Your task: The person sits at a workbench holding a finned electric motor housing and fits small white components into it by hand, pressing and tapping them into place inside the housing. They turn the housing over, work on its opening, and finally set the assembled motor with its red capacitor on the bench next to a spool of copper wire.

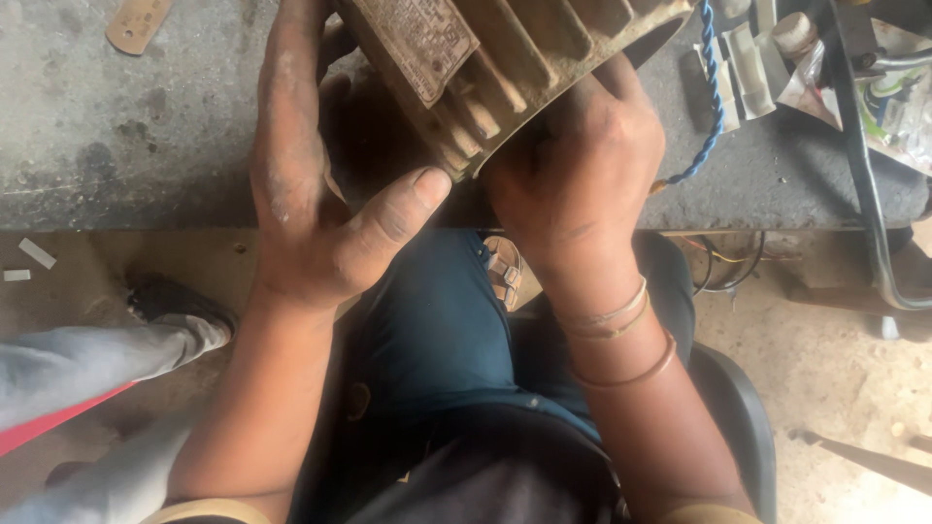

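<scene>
A worn, tan, ribbed metal motor housing (529, 58) with a rusty nameplate rests at the front edge of a grey concrete bench (116, 126). My left hand (311, 184) grips its left side, thumb pressed against the lower corner of the fins. On the housing's lower right side, my right hand (578, 165) wraps around it with curled fingers; thin bangles circle that wrist. Both hands are dusty.
A twisted blue and white wire (714, 87) hangs at the housing's right. White plastic pieces, packets and a dark cable (864, 155) lie at the bench's right end. Another person's leg and dark shoe (170, 306) stand at the left. I sit on a dark chair (738, 408).
</scene>
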Tool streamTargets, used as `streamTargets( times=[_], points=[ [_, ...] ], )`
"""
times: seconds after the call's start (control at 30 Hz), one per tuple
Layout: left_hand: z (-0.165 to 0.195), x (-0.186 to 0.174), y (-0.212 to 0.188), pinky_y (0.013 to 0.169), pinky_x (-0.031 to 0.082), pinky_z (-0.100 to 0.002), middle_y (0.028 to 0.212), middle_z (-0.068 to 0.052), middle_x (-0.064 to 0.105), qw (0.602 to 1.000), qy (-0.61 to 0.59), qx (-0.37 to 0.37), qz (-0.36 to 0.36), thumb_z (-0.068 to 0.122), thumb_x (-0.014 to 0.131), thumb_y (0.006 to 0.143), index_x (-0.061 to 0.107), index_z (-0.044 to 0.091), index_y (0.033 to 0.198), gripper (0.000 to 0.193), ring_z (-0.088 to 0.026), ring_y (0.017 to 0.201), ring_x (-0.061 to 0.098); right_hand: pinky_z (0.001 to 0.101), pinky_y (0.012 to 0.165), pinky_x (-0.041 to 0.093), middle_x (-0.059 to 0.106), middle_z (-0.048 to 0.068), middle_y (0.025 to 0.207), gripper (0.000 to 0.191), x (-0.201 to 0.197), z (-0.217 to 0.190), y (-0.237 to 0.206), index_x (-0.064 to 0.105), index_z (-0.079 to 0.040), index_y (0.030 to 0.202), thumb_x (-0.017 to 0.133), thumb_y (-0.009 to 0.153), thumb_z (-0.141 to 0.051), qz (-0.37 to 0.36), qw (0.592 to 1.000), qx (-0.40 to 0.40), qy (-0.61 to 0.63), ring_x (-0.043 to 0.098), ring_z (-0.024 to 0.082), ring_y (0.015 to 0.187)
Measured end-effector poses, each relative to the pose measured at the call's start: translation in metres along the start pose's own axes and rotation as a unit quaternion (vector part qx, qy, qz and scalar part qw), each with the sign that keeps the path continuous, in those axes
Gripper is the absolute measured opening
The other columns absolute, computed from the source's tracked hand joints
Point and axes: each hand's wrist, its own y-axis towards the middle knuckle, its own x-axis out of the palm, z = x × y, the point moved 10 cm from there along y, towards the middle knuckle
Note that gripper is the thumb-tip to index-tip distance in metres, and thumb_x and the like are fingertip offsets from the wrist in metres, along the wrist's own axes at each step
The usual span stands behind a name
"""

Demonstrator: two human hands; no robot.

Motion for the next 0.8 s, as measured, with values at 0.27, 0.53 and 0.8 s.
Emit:
streamTargets(
  times=[0.27, 0.53, 0.8],
  points=[
    [-0.008, -0.006, -0.006, 0.118, 0.044, -0.03, 0.158, -0.009, 0.039, 0.999, 0.038, 0.021, -0.008, 0.032, 0.076, 0.104, 0.019, 0.008, 0.162, 0.085, -0.019, 0.142, 0.049, 0.041, 0.075, 0.057, 0.069, 0.018, 0.095, 0.017, 0.002, 0.009, 0.007, 0.068, -0.001, 0.103, 0.076, 0.092, -0.011, -0.007, 0.995, 0.055, 0.077, 0.072, 0.036, 0.083],
    [-0.015, -0.01, -0.008, 0.115, 0.046, -0.031, 0.162, -0.011, 0.032, 0.996, 0.075, 0.044, -0.008, 0.031, 0.075, 0.1, 0.019, 0.005, 0.164, 0.089, -0.019, 0.145, 0.046, 0.0385, 0.078, 0.056, 0.069, 0.017, 0.096, 0.01, -0.001, 0.01, 0.005, 0.07, 0.0, 0.102, 0.075, 0.094, -0.004, -0.025, 0.999, 0.005, 0.036, 0.071, 0.034, 0.087],
    [-0.015, -0.009, -0.001, 0.117, 0.05, -0.037, 0.164, -0.021, 0.027, 0.998, 0.064, 0.011, -0.005, 0.029, 0.074, 0.091, 0.017, -0.003, 0.161, 0.096, -0.029, 0.146, 0.041, 0.0259, 0.074, 0.057, 0.074, 0.012, 0.1, 0.03, -0.001, 0.023, -0.005, 0.054, 0.002, 0.127, 0.072, 0.104, 0.002, -0.025, 0.995, 0.031, 0.094, 0.075, 0.018, 0.081]
  ],
)
